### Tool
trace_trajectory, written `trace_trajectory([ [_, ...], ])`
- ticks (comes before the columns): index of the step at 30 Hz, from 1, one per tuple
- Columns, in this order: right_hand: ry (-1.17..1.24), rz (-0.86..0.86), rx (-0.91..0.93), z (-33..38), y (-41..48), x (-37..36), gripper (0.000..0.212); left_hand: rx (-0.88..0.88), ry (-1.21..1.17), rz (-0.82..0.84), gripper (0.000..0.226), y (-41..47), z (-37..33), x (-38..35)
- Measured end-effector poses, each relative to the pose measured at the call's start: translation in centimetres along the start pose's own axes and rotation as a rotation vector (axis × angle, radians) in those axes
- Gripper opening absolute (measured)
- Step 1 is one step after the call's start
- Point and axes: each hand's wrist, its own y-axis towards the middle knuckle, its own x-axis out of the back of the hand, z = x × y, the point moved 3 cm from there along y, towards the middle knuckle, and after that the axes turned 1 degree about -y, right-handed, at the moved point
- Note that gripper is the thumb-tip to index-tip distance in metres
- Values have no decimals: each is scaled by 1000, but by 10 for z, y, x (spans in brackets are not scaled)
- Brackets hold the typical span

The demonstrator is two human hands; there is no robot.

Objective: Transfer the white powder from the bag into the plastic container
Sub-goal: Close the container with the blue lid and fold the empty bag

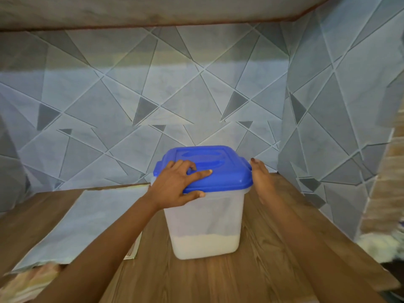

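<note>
**A:** While both hands are on the tub, what lies around it?

**B:** Grey wallpaper patterned with triangles point(196, 84) covers the back wall and turns the corner on the right. Below it runs one brown wood-grain tabletop point(262, 270). One pale grey flat sheet point(87, 221) lies on the tabletop's left part, just beside the tub, with the left forearm crossing its near end.

**A:** And the tub itself?

**B:** One translucent square plastic container point(205, 215) stands upright near the middle of the tabletop, closed by a blue plastic lid point(229, 169). The left wrist hides its upper left corner.

**A:** How do the hands sit?

**B:** The left hand point(177, 186) clamps the lid's near left corner, fingers on top and thumb hooked under the front rim. The right hand point(260, 178) lies flat against the lid's right edge, fingers straight, gripping nothing.

**A:** The powder?

**B:** One layer of white powder point(203, 246) fills the container's bottom, visible through the wall.

**A:** Anything smaller?

**B:** There is a crumpled pale heap point(28, 281) at the lower left and a white fluffy patch point(380, 246) at the right edge. Both are too blurred to name.
</note>
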Motion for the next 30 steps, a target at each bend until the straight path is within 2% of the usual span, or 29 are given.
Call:
trace_trajectory([
  [6,-107,23,-34,-1,16,-15,51,85,-36,-25,59,-12,0,-1],
  [10,-109,10,-161,-2,31,-18,53,97,-63,-5,55,-9,-3,-1],
  [15,-132,52,-181,-8,42,-19,54,168,-251,84,61,0,4,5],
  [18,-49,99,-169,-12,45,-19,54,312,-366,90,60,19,11,10],
  [19,-8,124,-177,-14,45,-18,51,382,-357,75,63,25,15,10],
  [21,144,221,-165,-21,43,-18,40,633,-307,63,65,32,26,12],
  [23,347,462,-28,-25,41,-20,31,991,-316,88,59,21,49,2],
  [24,466,614,73,-25,40,-25,31,1186,-412,101,63,9,57,-1],
  [26,564,874,228,-22,43,-29,30,1548,-833,63,78,-20,63,-12],
  [27,626,950,214,-27,53,-28,28,1672,-1092,44,81,-34,65,-20],
  [28,664,925,180,-27,49,-23,27,1738,-1338,64,82,-44,61,-26],
  [29,626,835,233,-27,46,-21,27,1748,-1515,80,83,-52,62,-35],
  [30,563,779,247,-20,35,-28,28,1737,-1600,74,86,-56,59,-37],
])
